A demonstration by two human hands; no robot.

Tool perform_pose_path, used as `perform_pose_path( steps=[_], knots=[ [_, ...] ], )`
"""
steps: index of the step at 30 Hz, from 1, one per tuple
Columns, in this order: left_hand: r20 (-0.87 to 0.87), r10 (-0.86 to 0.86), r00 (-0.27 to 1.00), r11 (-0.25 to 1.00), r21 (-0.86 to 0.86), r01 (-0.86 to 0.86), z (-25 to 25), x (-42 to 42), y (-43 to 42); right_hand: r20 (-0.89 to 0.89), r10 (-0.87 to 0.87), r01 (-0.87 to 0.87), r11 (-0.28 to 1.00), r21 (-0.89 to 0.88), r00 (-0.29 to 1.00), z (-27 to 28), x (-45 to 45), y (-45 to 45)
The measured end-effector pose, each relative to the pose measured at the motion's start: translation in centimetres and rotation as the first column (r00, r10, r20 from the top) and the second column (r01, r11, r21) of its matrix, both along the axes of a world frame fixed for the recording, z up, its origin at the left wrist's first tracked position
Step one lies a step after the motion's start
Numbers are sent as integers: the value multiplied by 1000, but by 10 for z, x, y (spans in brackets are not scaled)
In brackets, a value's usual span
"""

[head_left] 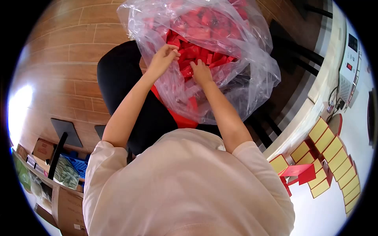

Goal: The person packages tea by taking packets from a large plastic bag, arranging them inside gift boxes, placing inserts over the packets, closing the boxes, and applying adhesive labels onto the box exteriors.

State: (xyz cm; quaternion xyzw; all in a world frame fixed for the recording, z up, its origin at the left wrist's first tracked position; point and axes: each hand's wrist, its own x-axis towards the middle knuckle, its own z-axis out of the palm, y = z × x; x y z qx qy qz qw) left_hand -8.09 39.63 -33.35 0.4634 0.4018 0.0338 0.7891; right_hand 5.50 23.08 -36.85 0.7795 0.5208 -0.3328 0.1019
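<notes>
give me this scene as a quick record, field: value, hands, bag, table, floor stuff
left hand: at the bag's opening, fingers bent, over the red pieces; grip unclear
right hand: fingertips at the red pieces; whether it grips one is unclear
bag: clear plastic, crumpled, open toward the person
bag contents: many red pieces, exact shape hard to tell
table: white, on the right
on table: red-and-yellow boxes in rows; device with a red switch
floor: brown, wood-look

Both arms [132, 100] stretched forward, left hand [163, 59] – loosely curled, right hand [202, 74] – fingers [199, 63] bent
</notes>
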Motion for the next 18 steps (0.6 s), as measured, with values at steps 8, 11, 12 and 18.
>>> perform_pose_path(
  steps=[8,11,12,18],
  knots=[
    [-56,-141,988,979,142,148,-3,-1,-8,-233,-113,182,936,302,966,71,17,20],
    [19,-347,938,938,10,347,29,1,-7,-314,-52,197,870,452,948,107,18,37],
    [68,-457,887,885,-64,461,39,2,-5,-362,-26,216,841,495,932,114,16,43],
    [78,-441,894,896,93,434,31,4,-10,-587,-31,402,759,512,809,128,14,62]
  ],
)
